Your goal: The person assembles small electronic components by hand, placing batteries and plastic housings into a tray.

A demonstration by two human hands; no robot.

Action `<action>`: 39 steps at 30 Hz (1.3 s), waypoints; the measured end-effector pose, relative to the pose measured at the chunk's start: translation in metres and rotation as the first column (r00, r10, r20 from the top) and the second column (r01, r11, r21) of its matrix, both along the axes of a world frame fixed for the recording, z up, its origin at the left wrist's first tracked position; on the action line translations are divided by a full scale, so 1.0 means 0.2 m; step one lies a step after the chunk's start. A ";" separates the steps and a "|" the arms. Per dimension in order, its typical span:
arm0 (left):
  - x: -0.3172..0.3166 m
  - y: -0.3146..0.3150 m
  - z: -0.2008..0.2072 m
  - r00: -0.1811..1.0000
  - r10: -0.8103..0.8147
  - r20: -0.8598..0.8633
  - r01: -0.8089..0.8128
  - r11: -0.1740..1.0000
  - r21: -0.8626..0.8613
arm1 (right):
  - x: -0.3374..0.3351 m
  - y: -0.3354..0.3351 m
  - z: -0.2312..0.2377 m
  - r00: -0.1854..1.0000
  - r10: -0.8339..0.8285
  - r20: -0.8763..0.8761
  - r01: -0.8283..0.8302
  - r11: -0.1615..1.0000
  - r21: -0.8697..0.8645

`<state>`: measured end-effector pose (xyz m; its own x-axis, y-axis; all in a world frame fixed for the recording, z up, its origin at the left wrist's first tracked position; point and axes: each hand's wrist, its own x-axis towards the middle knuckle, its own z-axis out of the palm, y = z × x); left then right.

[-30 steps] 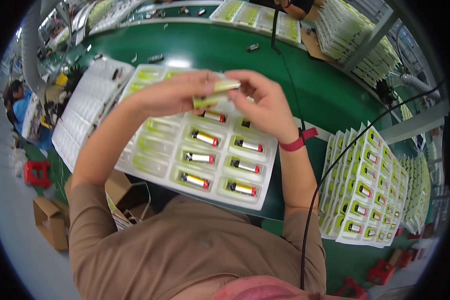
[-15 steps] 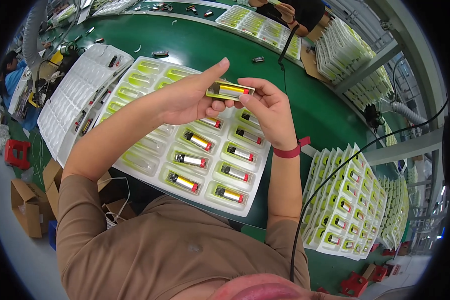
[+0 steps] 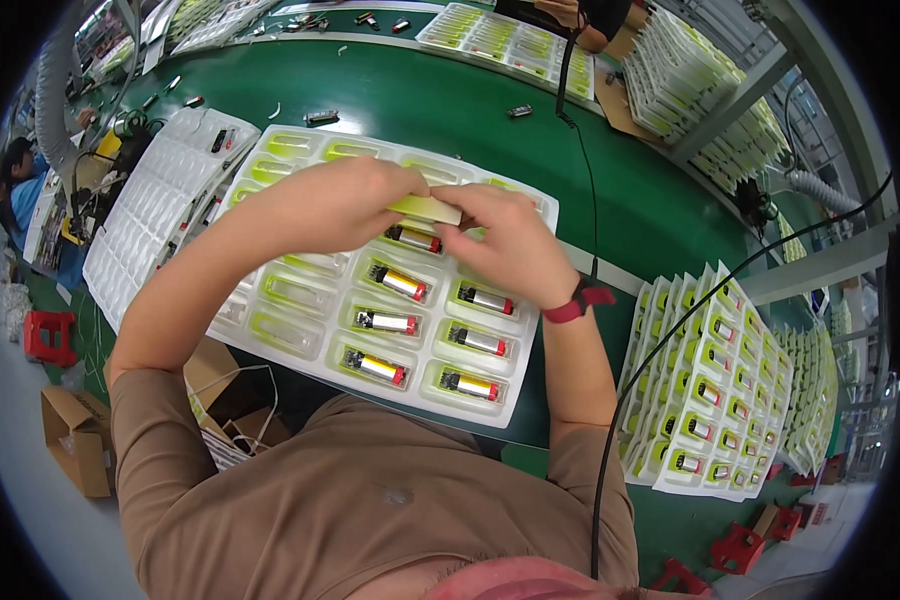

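A yellow-green plastic casing is held between my two hands above the tray, its plain outer side facing up. My left hand grips one end with the fingers curled. The other end is pinched by my right hand, whose wrist wears a dark red band. What lies inside the casing is hidden now. Below is a white moulded tray with rows of yellow-green casings in its pockets. Silver battery units with red ends, such as this battery, sit in the right-hand columns; casings further left look unfilled.
Left of the tray stand tilted white trays with a few battery parts. Stacked filled trays lean at the right. A black cable crosses the right side. Loose batteries lie on the green table. Another person's hand shows at the far side.
The casing has been turned over: its battery showed before, its plain outer side shows now. Both hands have come lower and rolled over, with their backs up.
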<state>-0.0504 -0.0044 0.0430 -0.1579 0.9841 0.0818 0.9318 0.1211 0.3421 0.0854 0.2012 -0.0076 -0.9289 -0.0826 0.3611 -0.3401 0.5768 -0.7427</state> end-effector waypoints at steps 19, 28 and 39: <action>-0.10 0.13 -0.08 0.999 0.035 0.016 -0.039 0.923 0.384 | -0.08 0.04 -0.02 0.903 -0.284 -0.322 0.274 0.959 -0.077; -0.06 0.19 -0.08 0.939 0.076 0.335 -0.209 0.901 0.381 | -0.07 0.07 -0.04 0.872 -0.322 -0.369 0.276 0.945 -0.173; 0.12 0.49 -0.11 0.434 -0.383 0.815 -0.382 0.741 0.552 | -0.05 0.08 0.02 0.946 -0.257 -0.197 0.050 0.717 -0.695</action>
<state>-0.0270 0.0936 0.0208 -0.5116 0.7448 0.4284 0.0795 -0.4554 0.8867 0.0754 0.2165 -0.0030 -0.7674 0.4138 0.4897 -0.5303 0.0196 -0.8476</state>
